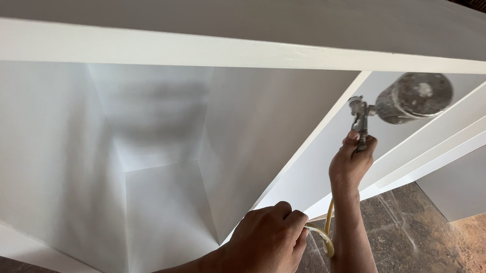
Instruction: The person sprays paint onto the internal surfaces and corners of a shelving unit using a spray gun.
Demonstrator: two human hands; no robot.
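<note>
Your right hand (350,164) had its grip closed around the handle of a paint-crusted grey metal spray gun (364,122), whose round cup (415,97) sat just above and to the right of that grip. Below it, your left hand (268,244) was fisted around the yellowish rubber hose (325,241), beside the white painted wooden cabinet (160,149), over the brown stone floor (413,237).

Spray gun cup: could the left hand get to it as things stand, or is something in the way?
Probably not right away. The left hand is closed around the yellow hose, low down near the white cabinet. The metal cup sits high, beyond the right hand holding the spray gun. Nothing blocks the path.
</note>
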